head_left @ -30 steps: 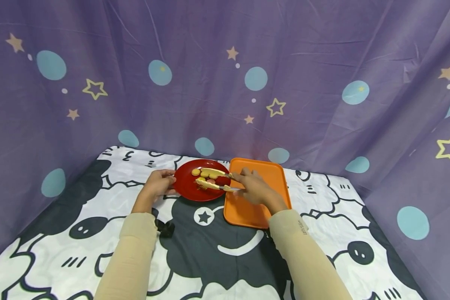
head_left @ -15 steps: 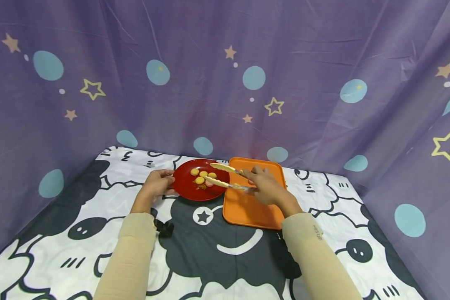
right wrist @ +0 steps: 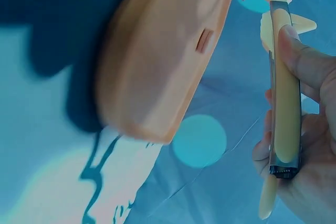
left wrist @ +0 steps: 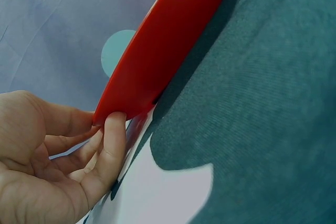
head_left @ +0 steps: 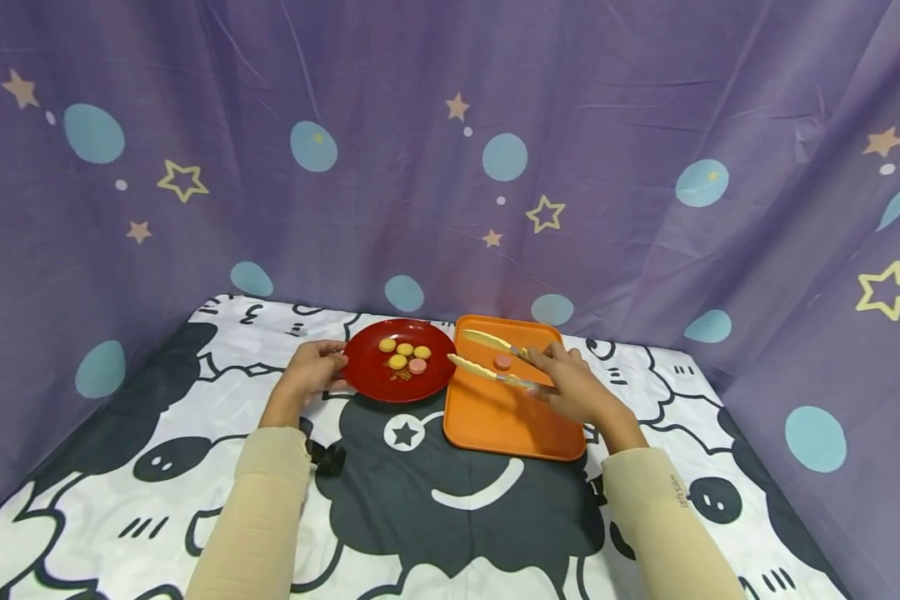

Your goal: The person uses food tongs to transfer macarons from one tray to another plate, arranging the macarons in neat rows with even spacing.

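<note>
At the left rim of the red plate (head_left: 367, 372), my left hand (head_left: 311, 372) pinches the edge. In the left wrist view the thumb lies on one side of the plate (left wrist: 163, 40) and the fingers on the other. Several yellow rounds (head_left: 397, 362) and a pink round slice (head_left: 417, 366) lie on the plate. My right hand (head_left: 579, 392) grips tongs (head_left: 476, 367) with cream-coloured tips, spread apart over the orange tray (head_left: 510, 425). Another pink slice (head_left: 502, 362) lies on the tray between the tong arms. The right wrist view shows the tongs (right wrist: 286, 87) held beside the tray.
The plate and tray sit side by side near the back of a table with a black-and-white sheep-print cloth (head_left: 465, 533). A purple curtain (head_left: 420, 208) with stars and blue dots hangs behind. A small black object (head_left: 328, 458) shows beside the left sleeve.
My right hand has drawn the tongs rightward from the food on the plate to above the tray, uncovering the tray's pink slice. The left hand has stayed on the plate's rim.
</note>
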Motion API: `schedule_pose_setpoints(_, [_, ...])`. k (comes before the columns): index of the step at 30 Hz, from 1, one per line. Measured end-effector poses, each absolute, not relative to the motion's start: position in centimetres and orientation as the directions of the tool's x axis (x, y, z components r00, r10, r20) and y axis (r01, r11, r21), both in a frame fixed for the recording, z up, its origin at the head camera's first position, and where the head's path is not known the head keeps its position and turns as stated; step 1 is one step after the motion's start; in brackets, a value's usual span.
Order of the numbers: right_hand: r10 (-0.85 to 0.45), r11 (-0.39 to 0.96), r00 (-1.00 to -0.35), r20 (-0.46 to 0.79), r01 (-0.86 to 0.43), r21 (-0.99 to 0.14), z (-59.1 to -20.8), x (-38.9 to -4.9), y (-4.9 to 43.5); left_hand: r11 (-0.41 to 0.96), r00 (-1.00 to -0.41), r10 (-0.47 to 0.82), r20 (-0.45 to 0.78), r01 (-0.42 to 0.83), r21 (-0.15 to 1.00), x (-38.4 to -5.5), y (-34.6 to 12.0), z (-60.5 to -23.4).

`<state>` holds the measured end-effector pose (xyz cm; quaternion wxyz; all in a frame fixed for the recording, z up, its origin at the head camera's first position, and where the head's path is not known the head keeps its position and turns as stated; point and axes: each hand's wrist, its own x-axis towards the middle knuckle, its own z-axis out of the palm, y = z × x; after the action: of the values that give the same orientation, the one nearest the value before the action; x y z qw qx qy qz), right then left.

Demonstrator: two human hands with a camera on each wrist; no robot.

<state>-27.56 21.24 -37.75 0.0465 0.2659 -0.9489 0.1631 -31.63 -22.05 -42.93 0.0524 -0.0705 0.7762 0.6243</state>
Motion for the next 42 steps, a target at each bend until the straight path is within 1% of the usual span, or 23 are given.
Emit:
schedule_pose_setpoints(10, [-0.437,0.830,-0.887,0.147,-0.461,-0.314,-39.3,-27.6,24.0,0.223,-0.983,-0.049,-0.177,-0.183,0.957,-31.6,-22.3,-43.1])
schedule_pose_setpoints(19, [-0.445,0.823,-0.885,0.138,-0.465,-0.326,-39.9,-27.9,25.8,0.216,-0.983,-0.056,-0.174,-0.182,0.959,-31.7,-22.3,-43.2])
schedule_pose_setpoints(29, [-0.440,0.819,-0.892,0.105,-0.446,-0.361,-40.6,-28.3,27.0,0.209,-0.984,-0.043,-0.171,-0.177,0.962,-31.7,-22.2,-43.3])
schedule_pose_setpoints(36, [-0.426,0.810,-0.902,0.072,-0.416,-0.413,-40.8,-28.6,27.5,0.205,-0.982,-0.056,-0.178,-0.186,0.961,-31.8,-22.2,-43.2])
schedule_pose_setpoints(42, [-0.421,0.809,-0.905,0.060,-0.405,-0.426,-41.0,-28.9,27.7,0.209,-0.983,-0.055,-0.175,-0.182,0.961,-31.9,-22.2,-43.1])
